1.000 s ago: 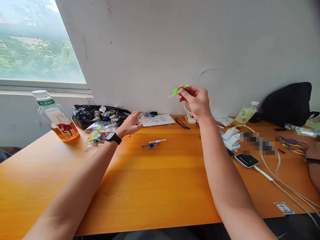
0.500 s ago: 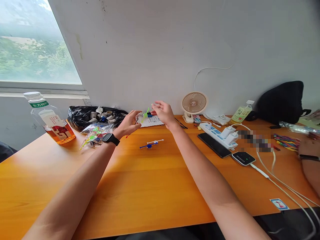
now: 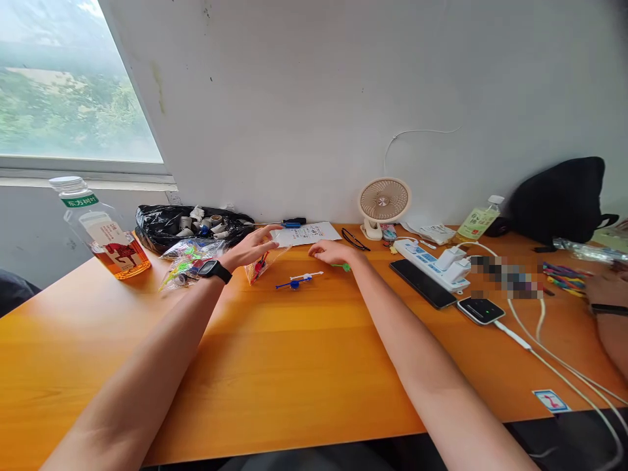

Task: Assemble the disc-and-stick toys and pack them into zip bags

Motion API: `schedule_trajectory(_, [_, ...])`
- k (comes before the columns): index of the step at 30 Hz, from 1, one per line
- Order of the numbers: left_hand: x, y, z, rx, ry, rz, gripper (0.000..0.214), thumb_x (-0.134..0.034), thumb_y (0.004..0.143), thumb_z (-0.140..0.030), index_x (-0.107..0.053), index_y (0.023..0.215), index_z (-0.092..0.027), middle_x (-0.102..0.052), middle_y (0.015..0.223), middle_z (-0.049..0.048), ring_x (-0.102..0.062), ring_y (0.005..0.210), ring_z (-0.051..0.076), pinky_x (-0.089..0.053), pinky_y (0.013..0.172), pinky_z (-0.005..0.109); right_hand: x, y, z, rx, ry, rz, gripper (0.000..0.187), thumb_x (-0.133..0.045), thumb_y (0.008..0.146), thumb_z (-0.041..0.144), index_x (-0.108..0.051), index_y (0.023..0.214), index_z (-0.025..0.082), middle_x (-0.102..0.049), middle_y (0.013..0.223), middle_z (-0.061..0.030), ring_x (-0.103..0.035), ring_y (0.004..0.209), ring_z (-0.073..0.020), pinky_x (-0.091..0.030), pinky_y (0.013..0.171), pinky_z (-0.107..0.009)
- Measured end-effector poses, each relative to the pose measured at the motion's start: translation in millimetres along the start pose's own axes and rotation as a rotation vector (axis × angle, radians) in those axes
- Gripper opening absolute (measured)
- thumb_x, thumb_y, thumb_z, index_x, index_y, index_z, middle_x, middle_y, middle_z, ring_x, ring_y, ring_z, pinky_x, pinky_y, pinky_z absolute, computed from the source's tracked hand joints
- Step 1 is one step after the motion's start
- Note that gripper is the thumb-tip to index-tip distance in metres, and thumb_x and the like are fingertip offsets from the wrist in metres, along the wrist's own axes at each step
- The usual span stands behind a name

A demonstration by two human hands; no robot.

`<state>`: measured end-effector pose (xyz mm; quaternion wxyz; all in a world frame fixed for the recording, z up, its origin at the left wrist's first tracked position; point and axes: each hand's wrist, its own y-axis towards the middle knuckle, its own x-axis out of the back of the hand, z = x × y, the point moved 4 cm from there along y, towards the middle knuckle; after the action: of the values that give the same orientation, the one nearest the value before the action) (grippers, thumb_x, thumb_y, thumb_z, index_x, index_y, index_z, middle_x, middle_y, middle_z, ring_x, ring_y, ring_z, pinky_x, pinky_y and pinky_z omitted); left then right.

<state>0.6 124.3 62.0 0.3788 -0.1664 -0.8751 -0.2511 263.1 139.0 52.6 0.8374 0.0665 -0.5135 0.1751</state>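
Observation:
My left hand (image 3: pixel 252 248), with a black watch on its wrist, is stretched out with its fingers apart. Just under its fingers lies a clear plastic bag (image 3: pixel 260 267) with red pieces inside. To the right, my right hand (image 3: pixel 332 251) is low over the table, fingers curled downward. A small green plastic piece (image 3: pixel 345 267) shows beneath it; the hand hides the rest and the fingertips' contact. Between the hands and nearer me lie a blue plastic piece (image 3: pixel 294 284) and a white plastic piece (image 3: pixel 313 275), both thin and arrow-like.
At left stand a drink bottle (image 3: pixel 118 252), a black bag of scraps (image 3: pixel 147 229) and a bag of colourful parts (image 3: pixel 189 265). Behind are a screwdriver (image 3: pixel 293 223), paper (image 3: pixel 314 234), glasses (image 3: pixel 356 240) and a fan (image 3: pixel 385 199). A power strip (image 3: pixel 426 261), phone (image 3: pixel 422 284) and another person's hand (image 3: pixel 606 288) are at right.
My right hand has come down to the table, and the green piece, formerly raised between both hands, is now beneath it. My left hand has spread over the bag of red pieces.

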Motion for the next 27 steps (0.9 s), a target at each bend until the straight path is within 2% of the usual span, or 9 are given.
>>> schedule_trajectory(4, [1.4, 4, -21, -0.079, 0.106, 0.093, 0.052, -0.042, 0.096, -0.03, -0.06, 0.144, -0.027, -0.061, 0.126, 0.0089, -0.06, 0.122, 0.028, -0.044, 0.11, 0.044, 22, -7, -16, -0.082, -0.088, 0.052, 0.035, -0.068, 0.085, 0.011, -0.078, 0.117, 0.022, -0.074, 0.132, -0.009, -0.07, 0.116, -0.0249, -0.053, 0.094, -0.028])
schedule_trajectory(7, [-1.1, 5, -34, -0.077, 0.181, 0.168, 0.039, -0.048, 0.091, -0.031, -0.069, 0.123, -0.025, -0.06, 0.118, 0.0085, -0.064, 0.107, 0.026, -0.052, 0.097, 0.038, 40, -21, -30, -0.195, -0.151, 0.189, 0.022, -0.083, 0.078, 0.023, -0.079, 0.1, 0.021, -0.078, 0.115, -0.0085, -0.073, 0.106, -0.0266, -0.055, 0.088, -0.031])
schedule_trajectory(9, [-2.1, 6, -42, -0.093, 0.227, 0.194, 0.028, -0.054, 0.088, -0.031, -0.072, 0.107, -0.022, -0.061, 0.114, 0.0087, -0.065, 0.099, 0.024, -0.053, 0.089, 0.035, 48, -32, -41, -0.294, -0.171, 0.281, 0.03, -0.091, 0.071, 0.033, -0.079, 0.094, 0.02, -0.079, 0.099, -0.009, -0.074, 0.092, -0.0271, -0.057, 0.079, -0.033])
schedule_trajectory(11, [-1.4, 7, -48, -0.131, 0.27, 0.21, 0.021, -0.057, 0.085, -0.031, -0.072, 0.094, -0.02, -0.064, 0.111, 0.0091, -0.066, 0.097, 0.024, -0.052, 0.088, 0.034, 53, -41, -50, -0.36, -0.17, 0.331, 0.039, -0.095, 0.065, 0.036, -0.078, 0.096, 0.02, -0.078, 0.095, -0.0078, -0.074, 0.087, -0.0256, -0.057, 0.073, -0.032])
schedule_trajectory(15, [7.0, 8, -60, -0.189, 0.307, 0.245, 0.016, -0.062, 0.083, -0.029, -0.075, 0.087, -0.02, -0.072, 0.107, 0.0074, -0.068, 0.095, 0.022, -0.05, 0.087, 0.031, 57, -51, -63, -0.409, -0.127, 0.383, 0.05, -0.1, 0.052, 0.03, -0.078, 0.097, 0.021, -0.076, 0.094, -0.0053, -0.072, 0.085, -0.023, -0.057, 0.071, -0.029])
schedule_trajectory(19, [24.8, 6, -72, -0.208, 0.291, 0.213, 0.016, -0.066, 0.083, -0.031, -0.079, 0.085, -0.021, -0.075, 0.105, 0.0049, -0.07, 0.09, 0.019, -0.049, 0.079, 0.028, 55, -54, -64, -0.407, -0.035, 0.42, 0.041, -0.098, 0.051, 0.023, -0.076, 0.084, 0.015, -0.075, 0.084, -0.0073, -0.072, 0.08, -0.023, -0.059, 0.071, -0.031])
schedule_trajectory(22, [37.8, 4, -82, -0.209, 0.294, 0.123, 0.015, -0.069, 0.082, -0.031, -0.08, 0.084, -0.021, -0.077, 0.108, 0.005, -0.069, 0.084, 0.018, -0.048, 0.074, 0.028, 58, -51, -51, -0.296, 0.104, 0.323, 0.037, -0.094, 0.063, 0.028, -0.074, 0.092, 0.017, -0.076, 0.09, -0.0068, -0.073, 0.086, -0.02, -0.06, 0.079, -0.028])
schedule_trajectory(24, [42.6, 4, -89, -0.211, 0.293, 0.068, 0.016, -0.071, 0.082, -0.033, -0.082, 0.082, -0.021, -0.076, 0.117, 0.0056, -0.066, 0.078, 0.015, -0.049, 0.073, 0.028, 65, -48, -32, -0.117, 0.316, 0.159, 0.038, -0.091, 0.071, 0.033, -0.073, 0.1, 0.018, -0.075, 0.094, -0.0062, -0.073, 0.088, -0.0186, -0.061, 0.084, -0.028])
schedule_trajectory(27, [43.4, 4, -97, -0.247, 0.289, 0.025, 0.017, -0.073, 0.084, -0.035, -0.084, 0.079, -0.023, -0.074, 0.128, 0.0038, -0.064, 0.078, 0.015, -0.049, 0.077, 0.03, 80, -47, 6, 0.2, 0.694, -0.125, 0.041, -0.093, 0.072, 0.041, -0.074, 0.101, 0.02, -0.073, 0.097, -0.0049, -0.073, 0.09, -0.018, -0.061, 0.091, -0.033])
